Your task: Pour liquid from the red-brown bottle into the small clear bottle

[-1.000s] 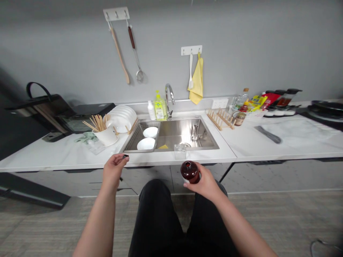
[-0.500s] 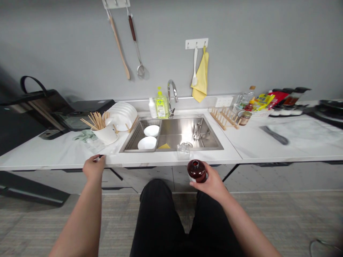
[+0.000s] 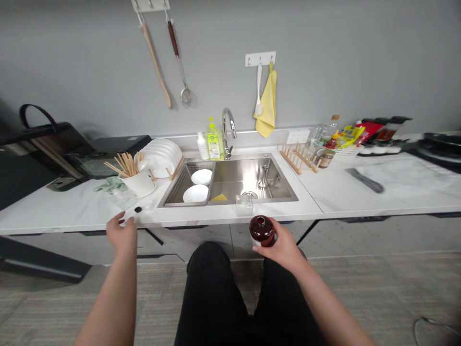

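My right hand (image 3: 281,245) is wrapped round a dark red-brown bottle (image 3: 262,231), held upright in front of the counter edge with its mouth uncovered. A small black cap (image 3: 138,210) lies on the white counter at the left. Just to the left of the cap, at the counter edge, is my left hand (image 3: 121,233), its fingers apart and nothing in them. A clear square glass (image 3: 244,205) stands at the sink's front rim, a little beyond the bottle.
A steel sink (image 3: 296,194) holds two white bowls (image 3: 196,193) in its left rack. Left of it stand a white pot (image 3: 139,185) of chopsticks and a row of white plates (image 3: 162,154). A wooden rack (image 3: 300,161), jars and a white basket (image 3: 347,153) are at the right.
My left hand has let go of the black cap, leaving it on the counter, and has drawn back slightly. My right hand still holds the bottle. The view has shifted a little.
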A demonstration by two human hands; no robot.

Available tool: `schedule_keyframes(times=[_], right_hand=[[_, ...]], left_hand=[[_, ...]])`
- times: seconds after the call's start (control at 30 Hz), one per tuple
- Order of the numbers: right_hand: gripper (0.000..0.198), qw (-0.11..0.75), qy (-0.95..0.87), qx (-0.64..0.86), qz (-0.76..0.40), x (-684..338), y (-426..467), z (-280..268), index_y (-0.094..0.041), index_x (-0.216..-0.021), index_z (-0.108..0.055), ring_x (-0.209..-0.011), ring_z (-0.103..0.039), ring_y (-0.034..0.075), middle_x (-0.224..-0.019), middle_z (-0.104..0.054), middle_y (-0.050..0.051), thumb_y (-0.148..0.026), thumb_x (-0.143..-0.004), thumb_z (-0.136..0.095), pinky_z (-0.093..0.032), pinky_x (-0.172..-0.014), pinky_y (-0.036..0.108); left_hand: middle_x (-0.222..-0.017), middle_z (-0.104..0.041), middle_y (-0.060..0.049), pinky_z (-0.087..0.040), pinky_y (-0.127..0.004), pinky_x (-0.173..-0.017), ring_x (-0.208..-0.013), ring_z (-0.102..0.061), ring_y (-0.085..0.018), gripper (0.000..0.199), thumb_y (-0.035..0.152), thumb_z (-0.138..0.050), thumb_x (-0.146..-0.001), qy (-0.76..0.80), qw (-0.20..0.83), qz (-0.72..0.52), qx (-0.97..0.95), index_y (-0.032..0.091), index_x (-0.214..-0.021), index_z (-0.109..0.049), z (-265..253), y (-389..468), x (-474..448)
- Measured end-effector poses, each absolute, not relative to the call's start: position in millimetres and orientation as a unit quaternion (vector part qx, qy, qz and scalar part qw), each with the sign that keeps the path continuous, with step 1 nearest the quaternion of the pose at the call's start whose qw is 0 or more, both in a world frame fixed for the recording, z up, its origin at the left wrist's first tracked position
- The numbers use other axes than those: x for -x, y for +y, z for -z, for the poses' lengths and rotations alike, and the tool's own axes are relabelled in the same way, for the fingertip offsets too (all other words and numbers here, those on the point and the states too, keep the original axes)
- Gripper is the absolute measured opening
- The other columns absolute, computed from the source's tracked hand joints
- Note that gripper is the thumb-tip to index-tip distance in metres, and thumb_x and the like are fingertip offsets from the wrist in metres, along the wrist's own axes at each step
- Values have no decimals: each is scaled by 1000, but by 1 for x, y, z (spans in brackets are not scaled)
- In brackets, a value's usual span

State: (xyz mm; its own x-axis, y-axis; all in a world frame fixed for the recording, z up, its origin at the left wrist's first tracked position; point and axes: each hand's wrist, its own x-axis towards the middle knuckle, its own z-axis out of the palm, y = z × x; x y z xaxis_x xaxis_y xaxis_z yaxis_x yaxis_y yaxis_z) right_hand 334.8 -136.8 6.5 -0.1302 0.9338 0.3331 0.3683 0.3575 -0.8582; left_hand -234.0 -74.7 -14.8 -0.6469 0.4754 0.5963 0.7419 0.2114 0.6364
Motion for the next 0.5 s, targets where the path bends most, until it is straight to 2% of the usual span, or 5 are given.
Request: schedule_keyframes(times=[0.1,0.23,0.33,0.4,0.5], right_hand=[[72,463,-681,466,-325,-329,-138,-9,-23,-135,-75,-114,-83,38,-127,-85,12,-34,-70,-102,-65,-102,50],[75,466,-676,449,-353,-316,-139,-13,-24,-136,-75,-112,-82,38,-124,-85,11,-35,-68,-105,-65,-103,51],[79,482,-685,419,-350,-303,-138,-14,-26,-139,-74,-122,-79,38,-132,-82,11,-38,-68,-106,-62,-111,54],[83,499,-693,400,-333,-294,-137,-14,-27,-140,-73,-135,-74,40,-145,-76,13,-38,-66,-108,-57,-121,57],[91,506,-688,401,-331,-283,-140,-15,-28,-143,-72,-149,-65,42,-161,-64,16,-36,-61,-110,-49,-131,58]], left_hand=[[-117,-69,-8,-60,-41,-88,-98,-69,-26,41,39,-68,-94,-730,92,520,434,19,-130,-71,26,-94,175],[-136,-74,-12,-64,-46,-102,-120,-76,-30,42,40,-76,-99,-520,-183,517,655,26,-139,-70,27,-127,48],[-165,-64,-16,-59,-55,-120,-149,-67,-37,78,37,-88,-93,-417,-337,446,716,32,-165,-57,18,-149,-32],[-168,-63,-17,-56,-60,-126,-152,-65,-40,92,33,-94,-86,-397,-374,433,718,30,-168,-54,11,-157,-63],[-163,-68,-16,-55,-62,-128,-149,-68,-41,92,25,-94,-80,-419,-363,454,698,26,-164,-57,3,-161,-82]])
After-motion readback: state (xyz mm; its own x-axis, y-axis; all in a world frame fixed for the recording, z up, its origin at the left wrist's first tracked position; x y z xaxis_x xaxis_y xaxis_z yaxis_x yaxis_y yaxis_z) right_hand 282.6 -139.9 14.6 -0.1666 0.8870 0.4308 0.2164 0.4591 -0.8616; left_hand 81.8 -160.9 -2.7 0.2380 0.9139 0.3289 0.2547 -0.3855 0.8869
